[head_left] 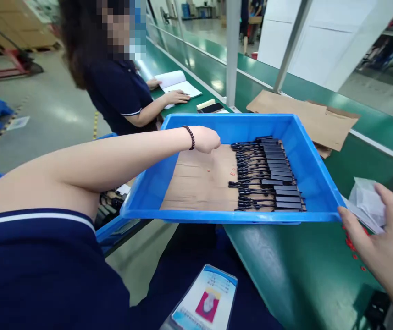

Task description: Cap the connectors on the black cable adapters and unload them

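Observation:
My left hand (206,139), with a dark bead bracelet at the wrist, reaches over the blue bin (234,215) with its fingers curled together; what they hold, if anything, is hidden. Brown cardboard (196,183) lines the bin's bottom, with a few tiny red rings (232,173) on it. Black boxes with short cables (282,176) lie in a row along the bin's right side. My right hand (385,243) has its fingers spread near the bin's front right corner, beside a clear plastic bag (366,201) and small red rings (351,243).
A person (117,82) in a dark shirt stands beyond the bin, hands at an open notebook (179,85). A phone (212,107) lies behind the bin. Flattened cardboard (306,117) rests on the green table (268,261). A black device (378,307) sits at the lower right.

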Demonstrator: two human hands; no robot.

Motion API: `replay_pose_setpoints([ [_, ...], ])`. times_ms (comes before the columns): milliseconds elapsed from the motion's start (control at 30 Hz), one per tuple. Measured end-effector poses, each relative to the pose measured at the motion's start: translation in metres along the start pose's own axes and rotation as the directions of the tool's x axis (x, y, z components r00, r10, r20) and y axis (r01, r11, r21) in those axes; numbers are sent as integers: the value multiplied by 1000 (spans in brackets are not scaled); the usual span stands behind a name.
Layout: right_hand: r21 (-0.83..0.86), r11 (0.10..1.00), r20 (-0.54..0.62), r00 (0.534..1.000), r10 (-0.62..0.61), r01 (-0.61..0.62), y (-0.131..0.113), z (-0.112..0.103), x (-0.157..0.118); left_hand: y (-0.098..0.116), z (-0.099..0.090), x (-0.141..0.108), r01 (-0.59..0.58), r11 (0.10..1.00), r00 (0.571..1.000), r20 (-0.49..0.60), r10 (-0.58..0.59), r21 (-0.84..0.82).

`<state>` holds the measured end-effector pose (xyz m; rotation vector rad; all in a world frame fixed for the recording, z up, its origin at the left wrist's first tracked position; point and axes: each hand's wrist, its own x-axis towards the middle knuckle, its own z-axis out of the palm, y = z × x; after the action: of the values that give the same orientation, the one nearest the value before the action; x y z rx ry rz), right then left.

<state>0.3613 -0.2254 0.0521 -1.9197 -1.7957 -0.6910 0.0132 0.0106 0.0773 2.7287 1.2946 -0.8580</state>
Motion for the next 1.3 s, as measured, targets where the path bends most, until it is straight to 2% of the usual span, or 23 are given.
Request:
replay_pose_setpoints([
  [33,31,993,53,992,-117,116,-19,0,22,-8,11,-5,31,1000,999,34,-30,-4],
  [100,80,948,139,939,-315,307,-53,2,59,-18,24,-13,68,997,993,93,-66,-20],
  [167,87,911,160,897,-413,404,-75,3,89,-23,28,-16,89,996,991,102,-86,-27],
  [233,57,924,118,916,-382,378,-76,2,114,-22,26,-14,72,997,995,66,-69,-32],
  [267,34,947,86,943,-322,321,-68,2,124,-20,25,-13,53,998,998,45,-52,-33],
  [333,-32,989,40,989,-143,144,-36,2,131,-14,23,-9,6,999,1000,7,-6,-38],
  [400,-118,992,75,996,55,-46,13,6,117,-12,24,-1,-49,998,999,-9,48,-39],
  [433,-162,978,133,979,155,-133,39,9,101,-13,25,5,-136,990,989,-62,134,-33],
  [467,-207,957,231,941,248,-202,64,12,80,-14,27,13,-155,988,986,-65,153,-25],
  [500,-250,923,317,876,364,-293,86,17,56,-15,28,21,-171,985,983,-78,169,-29],
  [567,-251,900,518,736,436,-357,117,29,6,-15,31,34,-248,966,966,-95,240,-77],
  [633,-242,897,573,692,440,-370,130,46,-34,-13,31,39,-310,941,947,-130,293,-136],
  [733,-204,913,562,722,404,-352,129,72,-64,-13,29,35,-331,924,934,-209,291,-191],
  [833,-129,948,573,759,310,-291,127,90,-68,-19,31,30,-327,922,921,-288,262,-207],
  [967,-62,971,600,769,222,-232,134,101,-70,-28,41,36,-287,940,914,-346,212,-182],
  [1067,-40,968,572,789,225,-247,139,107,-76,-33,50,46,-183,977,926,-354,132,-114],
  [1200,11,942,497,819,285,-335,140,112,-84,-39,57,54,-67,994,921,-377,94,85],
  [1300,76,900,430,829,358,-429,139,112,-87,-43,62,54,-55,988,914,-391,106,141],
])
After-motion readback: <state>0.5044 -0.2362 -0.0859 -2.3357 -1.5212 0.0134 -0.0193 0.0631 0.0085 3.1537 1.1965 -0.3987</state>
